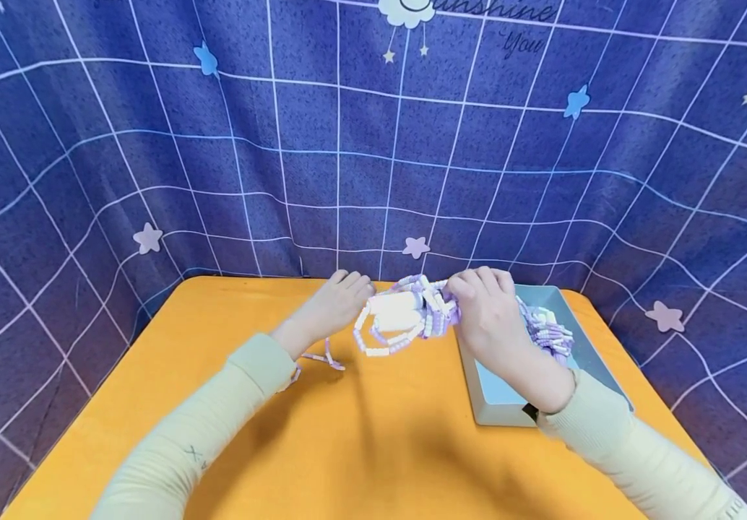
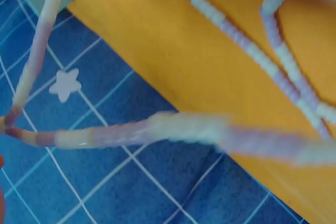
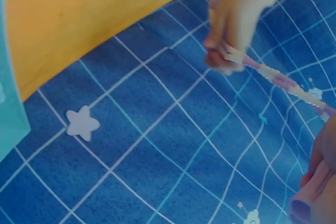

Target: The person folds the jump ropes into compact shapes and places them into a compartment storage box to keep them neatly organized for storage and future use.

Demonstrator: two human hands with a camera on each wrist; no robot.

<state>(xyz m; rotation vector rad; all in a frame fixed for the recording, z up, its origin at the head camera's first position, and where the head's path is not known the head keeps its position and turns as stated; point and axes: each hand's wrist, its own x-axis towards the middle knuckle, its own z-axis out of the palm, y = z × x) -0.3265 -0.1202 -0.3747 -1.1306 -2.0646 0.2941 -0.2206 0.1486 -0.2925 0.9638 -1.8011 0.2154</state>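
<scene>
A purple-and-white beaded jump rope [image 1: 438, 310] is gathered in a looped bundle in my right hand [image 1: 492, 318], held above the table. Pale, bright cylinders show among its loops in the head view. At the lower right of the right wrist view, a hollow lavender handle [image 3: 307, 203] sticks out of the right hand's grip. My left hand [image 1: 337, 303] pinches a strand of the rope, and a beaded length [image 3: 283, 81] runs between both hands. Below the left hand, more of the rope [image 1: 326, 358] trails over the table.
On the right of the orange table [image 1: 373, 448] stands a pale blue-grey tray [image 1: 510, 414], partly under my right forearm. Another bunch of purple-and-white beaded rope [image 1: 552, 336] lies in it. A blue grid-patterned curtain [image 1: 373, 180] surrounds the table's back and sides.
</scene>
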